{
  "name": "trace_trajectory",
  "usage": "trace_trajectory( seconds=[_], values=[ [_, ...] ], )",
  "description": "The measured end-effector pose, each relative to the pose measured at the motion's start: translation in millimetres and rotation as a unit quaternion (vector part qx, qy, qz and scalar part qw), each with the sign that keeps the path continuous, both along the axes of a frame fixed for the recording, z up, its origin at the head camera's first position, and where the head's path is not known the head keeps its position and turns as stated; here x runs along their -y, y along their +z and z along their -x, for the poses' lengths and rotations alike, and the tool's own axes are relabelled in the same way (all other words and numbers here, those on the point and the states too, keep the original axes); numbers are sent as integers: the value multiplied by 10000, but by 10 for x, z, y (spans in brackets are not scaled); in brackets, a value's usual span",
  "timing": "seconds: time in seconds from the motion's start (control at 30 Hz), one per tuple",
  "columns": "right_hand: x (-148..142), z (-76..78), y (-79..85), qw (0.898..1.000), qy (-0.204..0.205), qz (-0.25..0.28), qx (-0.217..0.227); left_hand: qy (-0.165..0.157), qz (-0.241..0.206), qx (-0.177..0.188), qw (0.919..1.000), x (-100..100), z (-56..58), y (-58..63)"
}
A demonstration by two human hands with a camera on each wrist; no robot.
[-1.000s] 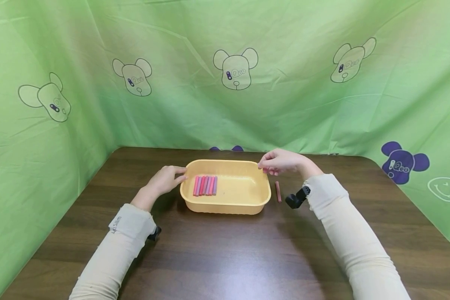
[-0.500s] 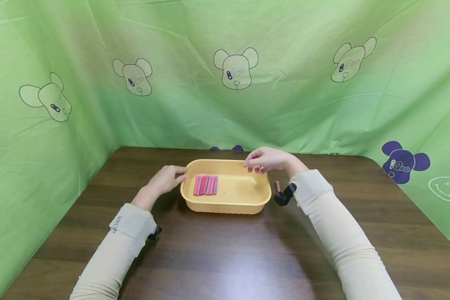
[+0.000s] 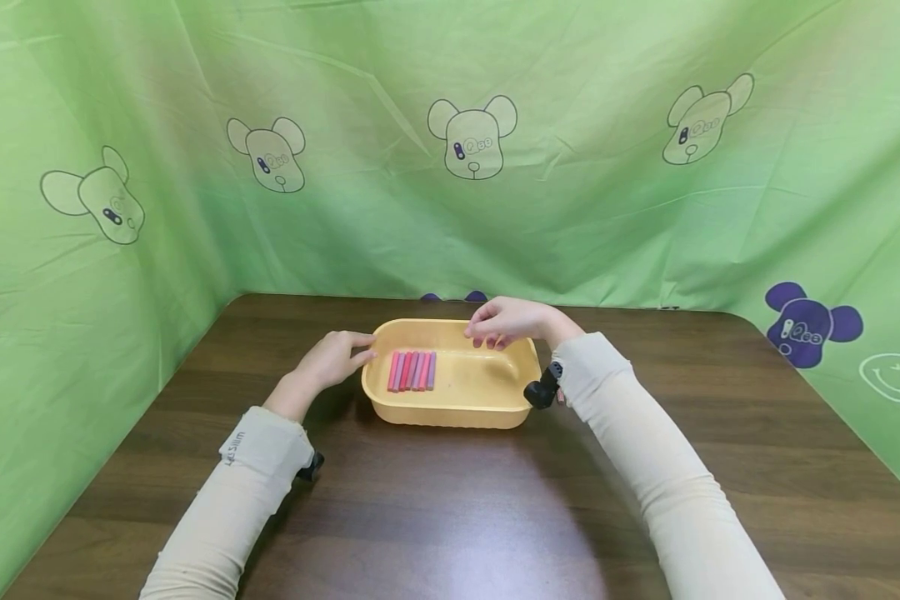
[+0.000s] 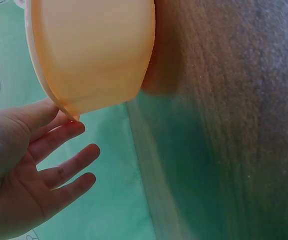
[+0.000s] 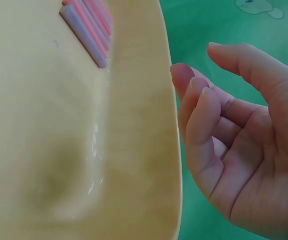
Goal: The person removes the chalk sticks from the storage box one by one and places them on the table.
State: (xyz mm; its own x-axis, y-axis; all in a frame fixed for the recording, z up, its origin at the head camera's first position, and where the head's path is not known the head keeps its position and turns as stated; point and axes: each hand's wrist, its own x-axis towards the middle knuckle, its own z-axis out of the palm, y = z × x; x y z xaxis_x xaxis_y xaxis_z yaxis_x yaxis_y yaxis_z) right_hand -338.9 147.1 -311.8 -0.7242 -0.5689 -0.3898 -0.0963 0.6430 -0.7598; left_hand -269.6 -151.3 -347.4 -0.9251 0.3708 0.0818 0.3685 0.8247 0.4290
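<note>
A yellow plastic basin (image 3: 450,417) sits on the table with a row of several pink, red and purple chalk sticks (image 3: 411,372) lying side by side at its left end. My left hand (image 3: 327,360) is at the left end, its thumb and forefinger pinching the rim; the other fingers (image 4: 79,159) spread loosely away from it. Over the far right part of the basin hovers my right hand (image 3: 513,320). In the right wrist view its fingers (image 5: 199,122) bend loosely with nothing between them, beside the basin's far rim. One more chalk stick (image 3: 560,397) lies outside on the right, mostly hidden by the wrist camera.
The dark wooden table (image 3: 420,508) reaches back to a green curtain (image 3: 360,233) printed with mouse heads. Black wrist cameras (image 3: 542,390) sit under both sleeves, the right one overlapping the basin's right end in the head view.
My right hand has moved left from the basin's right corner to over its far side, and its wrist now covers most of the loose chalk stick. The left hand has stayed put.
</note>
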Motion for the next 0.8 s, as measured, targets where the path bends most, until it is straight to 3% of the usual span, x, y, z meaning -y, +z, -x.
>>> trace_trajectory(
  seconds=[0.8],
  values=[
    [293,159,-218,9992,251,-130,275,56,21,77,10000,-3,-9,9]
  ],
)
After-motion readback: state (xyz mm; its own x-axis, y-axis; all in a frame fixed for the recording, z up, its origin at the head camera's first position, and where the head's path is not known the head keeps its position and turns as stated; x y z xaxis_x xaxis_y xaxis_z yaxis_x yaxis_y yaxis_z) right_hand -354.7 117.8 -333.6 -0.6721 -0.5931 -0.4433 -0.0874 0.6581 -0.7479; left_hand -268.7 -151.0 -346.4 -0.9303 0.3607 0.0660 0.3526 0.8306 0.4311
